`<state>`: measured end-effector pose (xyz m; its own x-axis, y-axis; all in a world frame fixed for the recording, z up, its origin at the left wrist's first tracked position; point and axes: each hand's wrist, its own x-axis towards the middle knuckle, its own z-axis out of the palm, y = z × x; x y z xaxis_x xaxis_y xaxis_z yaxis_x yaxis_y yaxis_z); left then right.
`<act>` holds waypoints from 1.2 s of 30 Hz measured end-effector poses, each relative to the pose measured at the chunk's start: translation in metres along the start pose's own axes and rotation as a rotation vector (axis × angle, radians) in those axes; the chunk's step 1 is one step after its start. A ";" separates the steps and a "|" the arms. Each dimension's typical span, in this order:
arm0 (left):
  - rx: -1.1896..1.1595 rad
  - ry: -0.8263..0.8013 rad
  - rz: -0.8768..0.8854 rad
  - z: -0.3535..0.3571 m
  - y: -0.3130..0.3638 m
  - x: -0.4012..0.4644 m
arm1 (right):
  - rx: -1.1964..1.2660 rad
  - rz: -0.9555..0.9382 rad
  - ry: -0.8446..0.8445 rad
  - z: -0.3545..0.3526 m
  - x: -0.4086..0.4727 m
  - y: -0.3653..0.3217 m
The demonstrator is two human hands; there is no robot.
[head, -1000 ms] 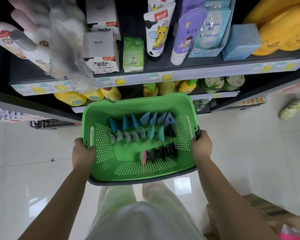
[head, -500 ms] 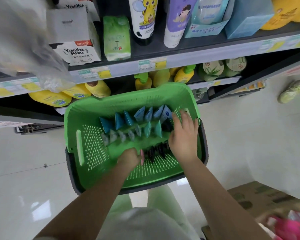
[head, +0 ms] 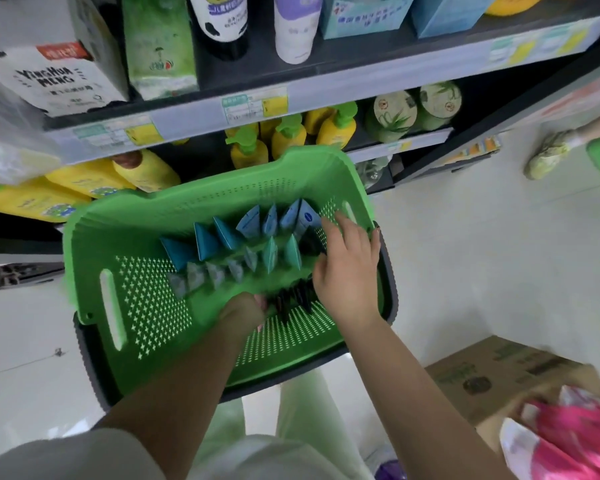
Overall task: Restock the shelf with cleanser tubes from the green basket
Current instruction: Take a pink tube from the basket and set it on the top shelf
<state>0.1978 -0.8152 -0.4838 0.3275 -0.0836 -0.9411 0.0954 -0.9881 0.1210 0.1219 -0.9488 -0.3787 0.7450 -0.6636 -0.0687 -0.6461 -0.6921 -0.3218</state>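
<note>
The green basket [head: 201,195] is in front of me below the shelf [head: 378,77], resting on a dark grey frame [head: 87,355]. Cleanser tubes stand in rows inside it: blue ones [head: 243,230] at the back, grey [head: 208,275] and teal ones [head: 278,254] in the middle, dark ones [head: 291,299] nearest me. My left hand [head: 243,313] is curled down on a pink tube [head: 262,303] at the left end of the near row, fingertips hidden. My right hand [head: 347,271] hovers with spread fingers over the tubes at the basket's right side.
Yellow pump bottles [head: 288,136] and aloe jars [head: 392,116] fill the lower shelf behind the basket. Boxes and tubes stand on the upper shelf. A cardboard box [head: 492,372] and a pink bag [head: 575,441] lie at my right. Another person's shoe [head: 548,154] is on the floor.
One second ago both hands held the basket's sides. They have let go and reached inside, the left to the pink tube, the right over the tubes on the right.
</note>
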 end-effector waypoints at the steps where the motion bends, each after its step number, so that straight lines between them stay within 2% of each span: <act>1: 0.000 0.005 0.028 -0.003 -0.002 0.001 | 0.000 0.006 -0.006 -0.002 0.000 -0.002; 3: 0.093 -0.001 0.065 -0.012 0.000 -0.011 | -0.004 0.014 -0.013 -0.006 -0.001 -0.006; 5: 0.064 -0.036 0.097 -0.024 0.004 -0.029 | -0.006 0.020 -0.015 -0.011 -0.002 -0.011; 10: -0.226 0.020 0.215 -0.062 0.012 -0.100 | 0.045 0.036 -0.062 -0.027 -0.012 -0.027; 16: -0.523 0.090 0.473 -0.115 0.027 -0.211 | 0.263 0.038 -0.296 -0.063 -0.021 -0.038; 19: -0.605 0.151 0.599 -0.133 0.040 -0.259 | 0.371 0.010 -0.351 -0.087 -0.015 -0.047; 23: -0.770 0.131 0.784 -0.153 0.060 -0.308 | 0.540 0.007 -0.181 -0.130 0.001 -0.066; 26: -0.761 0.114 0.910 -0.162 0.073 -0.342 | 0.633 -0.002 -0.045 -0.157 0.013 -0.078; 32: -0.739 0.118 1.128 -0.174 0.096 -0.405 | 0.800 -0.035 0.107 -0.228 0.022 -0.101; 36: -0.690 0.337 1.289 -0.192 0.108 -0.440 | 0.938 -0.066 0.114 -0.293 0.026 -0.117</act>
<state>0.2447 -0.8603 0.0037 0.7161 -0.6975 0.0273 -0.0384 -0.0003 0.9993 0.1681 -0.9684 -0.0666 0.7225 -0.6893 0.0537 -0.1692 -0.2516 -0.9529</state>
